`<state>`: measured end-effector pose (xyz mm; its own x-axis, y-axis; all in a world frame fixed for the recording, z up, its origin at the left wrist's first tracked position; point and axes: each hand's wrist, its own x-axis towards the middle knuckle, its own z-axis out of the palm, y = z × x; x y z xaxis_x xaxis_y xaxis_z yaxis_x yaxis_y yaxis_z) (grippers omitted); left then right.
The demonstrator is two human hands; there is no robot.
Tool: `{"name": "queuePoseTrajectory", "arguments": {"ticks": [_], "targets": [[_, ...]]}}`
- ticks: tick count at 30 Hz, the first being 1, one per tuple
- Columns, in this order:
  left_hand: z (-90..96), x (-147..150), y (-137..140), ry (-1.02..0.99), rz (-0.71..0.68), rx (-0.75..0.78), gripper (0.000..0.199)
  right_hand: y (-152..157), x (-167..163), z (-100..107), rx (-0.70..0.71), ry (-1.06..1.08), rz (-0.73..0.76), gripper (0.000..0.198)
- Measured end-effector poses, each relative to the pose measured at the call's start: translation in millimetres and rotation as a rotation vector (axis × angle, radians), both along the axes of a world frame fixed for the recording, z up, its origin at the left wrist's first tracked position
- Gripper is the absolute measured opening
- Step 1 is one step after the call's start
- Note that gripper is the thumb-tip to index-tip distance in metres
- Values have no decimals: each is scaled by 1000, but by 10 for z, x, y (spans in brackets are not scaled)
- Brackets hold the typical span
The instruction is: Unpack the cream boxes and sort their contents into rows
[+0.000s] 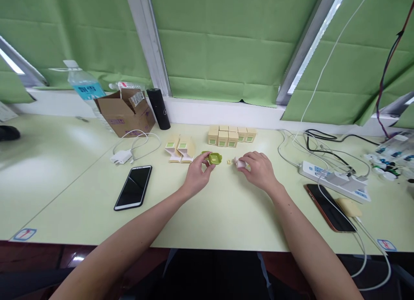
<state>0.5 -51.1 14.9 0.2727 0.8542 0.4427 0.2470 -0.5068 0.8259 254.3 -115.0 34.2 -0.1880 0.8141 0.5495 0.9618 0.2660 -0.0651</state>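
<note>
My left hand (198,175) pinched the case (216,155), right hand (258,168) the block (239,163); a slip could've flicked the case's three-o'clock bit (228,161).

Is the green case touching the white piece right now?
Apart. The head view shows tabletop between the green case and the white piece, a small yellow piece lying in the gap.

Free tabletop (233,218) from near edge up between left hand (198,173) and right hand (258,168); tiny yellow piece (228,161) in that gap. Small boxes (222,138) block ahead, power strip (333,181) right. Gaps through the cables (323,138): hard to judge.
</note>
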Motion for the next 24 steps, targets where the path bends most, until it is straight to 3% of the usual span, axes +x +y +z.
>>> {"name": "queuePoseTrajectory", "arguments": {"ticks": [3,9,24], "targets": [[-11,-2,-2,20,6,7,40,-1,-47,-9,-71,-38,-13,24],[-25,11,-36,38,-6,31,39,-6,-97,5,-185,-99,-56,16],[-35,11,-42,43,-19,63,40,-11,-77,-7,-221,-124,-98,25]]}}
